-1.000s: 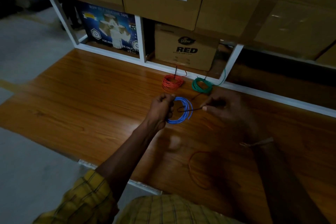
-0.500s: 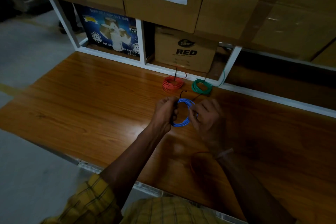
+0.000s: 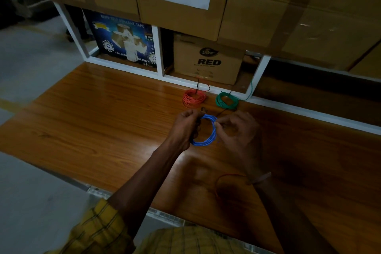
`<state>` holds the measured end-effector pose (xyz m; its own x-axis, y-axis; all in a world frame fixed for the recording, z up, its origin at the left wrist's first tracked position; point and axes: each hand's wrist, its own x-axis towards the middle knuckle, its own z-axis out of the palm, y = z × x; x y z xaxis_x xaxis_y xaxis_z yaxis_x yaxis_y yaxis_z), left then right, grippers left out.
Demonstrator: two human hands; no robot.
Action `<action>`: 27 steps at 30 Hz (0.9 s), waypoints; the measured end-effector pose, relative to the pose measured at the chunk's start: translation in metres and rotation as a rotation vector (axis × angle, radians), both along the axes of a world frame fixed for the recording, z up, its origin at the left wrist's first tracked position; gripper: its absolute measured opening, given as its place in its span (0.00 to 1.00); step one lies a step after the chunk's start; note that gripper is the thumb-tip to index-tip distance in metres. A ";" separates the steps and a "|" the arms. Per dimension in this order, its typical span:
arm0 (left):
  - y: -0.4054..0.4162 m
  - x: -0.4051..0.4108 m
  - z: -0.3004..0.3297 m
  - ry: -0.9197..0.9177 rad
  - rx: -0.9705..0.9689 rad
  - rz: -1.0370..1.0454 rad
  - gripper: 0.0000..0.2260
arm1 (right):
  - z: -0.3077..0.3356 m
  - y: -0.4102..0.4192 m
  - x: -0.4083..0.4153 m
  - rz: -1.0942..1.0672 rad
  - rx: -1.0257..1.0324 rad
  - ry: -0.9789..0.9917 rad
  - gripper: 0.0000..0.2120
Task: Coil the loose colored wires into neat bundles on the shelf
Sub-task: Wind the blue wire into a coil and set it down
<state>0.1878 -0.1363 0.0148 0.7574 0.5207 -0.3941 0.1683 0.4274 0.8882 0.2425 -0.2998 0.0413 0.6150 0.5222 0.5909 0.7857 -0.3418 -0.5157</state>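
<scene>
Blue wire coil point(image 3: 206, 132) is held just above the wooden shelf point(image 3: 103, 121), between both hands. Left hand point(image 3: 184, 128) grips the coil's left side, fingers curled round it. Right hand point(image 3: 237, 130) pinches the coil's right edge between thumb and fingertips. Orange coil point(image 3: 193, 98) and green coil point(image 3: 226, 100) lie side by side, apart, on the shelf behind the hands, near the white frame point(image 3: 208, 86). A loose red wire point(image 3: 218, 183) lies on the shelf near the right wrist.

Two coils point(image 3: 194, 98) behind held coil point(image 3: 206, 140)
</scene>
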 end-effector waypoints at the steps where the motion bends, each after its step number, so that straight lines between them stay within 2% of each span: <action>1: -0.001 0.000 0.000 -0.001 0.024 -0.011 0.09 | 0.003 0.000 0.002 0.019 0.052 0.104 0.04; 5: -0.004 -0.003 0.003 -0.028 0.099 -0.068 0.07 | 0.016 0.002 0.004 0.098 0.282 0.553 0.03; 8: -0.009 -0.004 0.008 -0.058 0.122 -0.091 0.07 | 0.020 0.003 0.007 0.165 0.369 0.697 0.02; 13: -0.012 -0.004 0.009 -0.086 0.155 -0.095 0.07 | 0.024 0.001 0.006 0.283 0.386 0.784 0.09; 27: -0.023 -0.009 0.010 -0.209 0.332 0.018 0.09 | 0.034 -0.005 -0.001 0.236 0.403 0.841 0.07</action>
